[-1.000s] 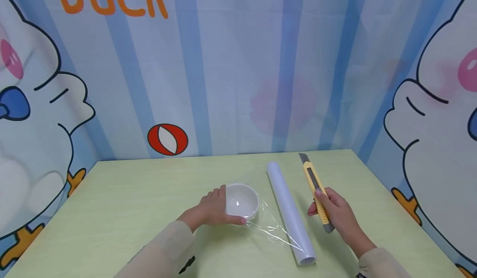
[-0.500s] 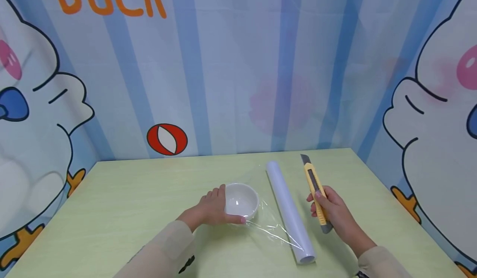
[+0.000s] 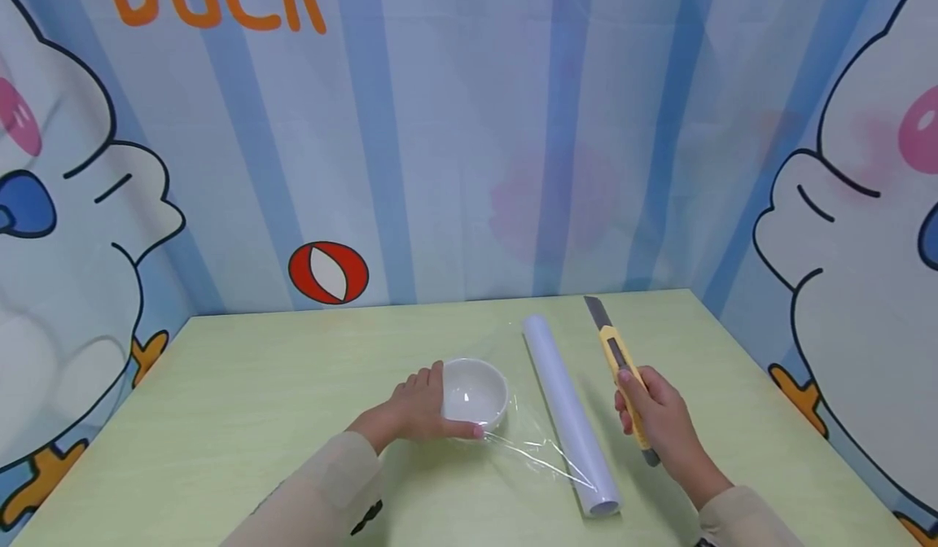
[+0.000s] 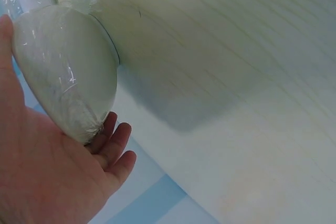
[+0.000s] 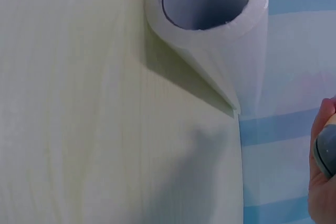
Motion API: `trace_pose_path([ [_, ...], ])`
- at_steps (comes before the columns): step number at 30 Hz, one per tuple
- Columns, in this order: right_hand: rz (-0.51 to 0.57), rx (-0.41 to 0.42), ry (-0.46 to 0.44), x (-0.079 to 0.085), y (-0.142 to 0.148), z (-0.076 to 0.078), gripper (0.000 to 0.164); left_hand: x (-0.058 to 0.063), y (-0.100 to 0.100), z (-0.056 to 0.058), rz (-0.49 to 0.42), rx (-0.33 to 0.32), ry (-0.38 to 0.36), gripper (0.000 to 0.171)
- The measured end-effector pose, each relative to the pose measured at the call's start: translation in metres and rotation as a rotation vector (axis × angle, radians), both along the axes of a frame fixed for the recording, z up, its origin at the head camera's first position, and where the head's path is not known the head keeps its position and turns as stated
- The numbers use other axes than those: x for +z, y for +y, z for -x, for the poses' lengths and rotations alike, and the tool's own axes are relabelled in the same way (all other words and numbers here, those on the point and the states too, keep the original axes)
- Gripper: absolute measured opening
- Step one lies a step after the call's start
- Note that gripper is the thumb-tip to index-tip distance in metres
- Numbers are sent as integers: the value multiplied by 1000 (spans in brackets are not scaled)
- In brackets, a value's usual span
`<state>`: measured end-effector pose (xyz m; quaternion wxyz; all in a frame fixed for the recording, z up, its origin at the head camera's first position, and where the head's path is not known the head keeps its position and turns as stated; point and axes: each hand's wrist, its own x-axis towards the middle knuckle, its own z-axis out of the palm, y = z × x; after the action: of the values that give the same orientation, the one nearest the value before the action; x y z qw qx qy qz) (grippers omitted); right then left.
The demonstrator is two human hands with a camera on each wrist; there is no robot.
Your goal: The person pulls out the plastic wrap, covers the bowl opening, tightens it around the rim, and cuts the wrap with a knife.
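Note:
A small white bowl (image 3: pixel 472 392) stands mid-table. My left hand (image 3: pixel 418 409) holds its left side, thumb along the near rim and fingers at the far left. Clear plastic wrap (image 3: pixel 538 455) stretches from the bowl to a long roll of it (image 3: pixel 569 421) lying to the right. The left wrist view shows film wrinkled over the bowl's outside (image 4: pixel 68 66). Right of the roll, my right hand (image 3: pixel 663 421) grips a yellow utility knife (image 3: pixel 611 343), thumb on the slider, its grey blade end pointing up and away. Only the knife's grey butt (image 5: pixel 326 148) shows in the right wrist view.
The pale green table (image 3: pixel 293 384) extends to both sides. Behind it hangs a blue striped curtain (image 3: pixel 462 164) with cartoon prints, close to the table's back edge. The roll's open end (image 5: pixel 254 3) faces the near side.
The grey blade end reaches further out of the knife than half a second ago, and the knife has tilted slightly. My left hand, the bowl and the roll hold still.

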<state>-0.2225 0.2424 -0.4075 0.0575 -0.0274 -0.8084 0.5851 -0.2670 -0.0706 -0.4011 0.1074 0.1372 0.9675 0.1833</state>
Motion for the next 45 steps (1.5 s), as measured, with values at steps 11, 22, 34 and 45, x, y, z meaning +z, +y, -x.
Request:
trace_pose_path([
  [11, -93, -99, -54, -3, 6, -3, 57, 1, 2, 3, 9, 7, -39, 119],
  [22, -51, -73, -148, -2, 10, -3, 66, 11, 0, 5, -26, 30, -114, 116],
  [34, 14, -10, -226, 2, 7, -3, 67, 32, 12, 42, -52, 30, -139, 72],
  [45, 125, 30, -255, 7, 8, -10, 57, 30, 32, 67, -49, 24, -84, 45],
])
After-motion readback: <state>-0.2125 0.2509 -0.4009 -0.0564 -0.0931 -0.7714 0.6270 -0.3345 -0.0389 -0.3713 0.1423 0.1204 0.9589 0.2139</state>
